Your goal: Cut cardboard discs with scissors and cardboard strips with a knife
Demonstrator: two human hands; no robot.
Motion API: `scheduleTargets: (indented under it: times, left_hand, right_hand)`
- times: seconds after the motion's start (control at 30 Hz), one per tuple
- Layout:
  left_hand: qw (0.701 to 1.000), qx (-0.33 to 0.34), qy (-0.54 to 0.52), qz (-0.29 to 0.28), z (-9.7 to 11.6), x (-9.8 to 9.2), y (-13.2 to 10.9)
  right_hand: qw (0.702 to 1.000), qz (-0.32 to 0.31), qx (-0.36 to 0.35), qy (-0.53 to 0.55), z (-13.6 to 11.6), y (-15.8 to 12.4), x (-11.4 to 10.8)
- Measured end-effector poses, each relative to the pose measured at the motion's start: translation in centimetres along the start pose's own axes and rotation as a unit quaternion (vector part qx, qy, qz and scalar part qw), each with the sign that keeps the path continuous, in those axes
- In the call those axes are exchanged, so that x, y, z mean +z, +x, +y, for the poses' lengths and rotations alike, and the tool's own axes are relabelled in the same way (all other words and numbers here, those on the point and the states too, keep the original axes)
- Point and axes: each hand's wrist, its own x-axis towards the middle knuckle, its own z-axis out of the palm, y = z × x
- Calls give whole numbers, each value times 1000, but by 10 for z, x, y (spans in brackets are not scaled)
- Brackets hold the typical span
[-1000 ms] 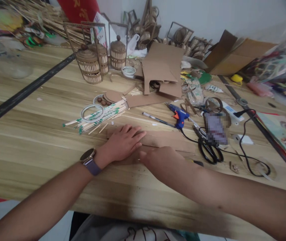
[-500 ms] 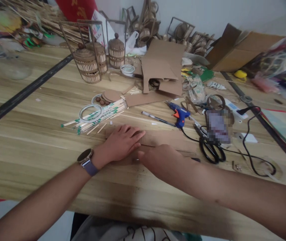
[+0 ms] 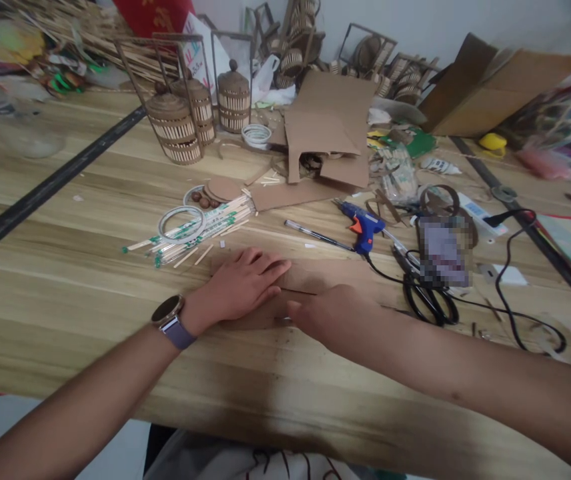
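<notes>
My left hand (image 3: 243, 283) lies flat, fingers stretched out, pressing on a long brown cardboard strip (image 3: 338, 272) on the wooden table (image 3: 65, 287). A watch (image 3: 166, 311) sits on that wrist. My right hand (image 3: 335, 315) rests on the same strip just right of the left one, fingers curled under and turned away from me. What it holds is hidden; a small pale tip shows at its left edge. A thin dark line runs along the cardboard between the two hands.
Behind the hands lie a bundle of thin sticks (image 3: 205, 228), a tape ring (image 3: 181, 223), a pen (image 3: 315, 236), a blue glue gun (image 3: 363, 227) with its black cord, and black scissors (image 3: 428, 300). Folded cardboard (image 3: 325, 127) and woven stick baskets (image 3: 175, 127) stand further back.
My right hand has slid a little to the right along the cardboard strip. The left hand has stayed pressed flat in place.
</notes>
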Motion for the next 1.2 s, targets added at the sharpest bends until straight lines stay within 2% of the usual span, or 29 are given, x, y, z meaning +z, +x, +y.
scheduleTargets:
  times: [0.27,0.5,0.57,0.7,0.83,1.03,1.2]
  left_hand:
    - [1000,0,19,-1,-1,3,0]
    - [1000,1,15,4,-1,3,1]
    - [1000,3,13,2,0,3,1]
    - [1000,7,6,2,0,4,2]
    - [1000,8,5,9,1,3,2]
    - [1000,4,-5,4,2,-1,3]
    - [1000,7,-4,11,1,0,3]
  right_hand:
    - [999,7,37,-5,8,-13,7]
    - [996,-42,72,20,34,-38,14]
    - [996,-44,59,45,43,-47,16]
    - [994,13,4,106,52,-57,19]
    - [993,34,12,110,35,-43,11]
    - [997,4,45,56,-2,-7,-9]
    - [999,15,33,33,-7,2,-12]
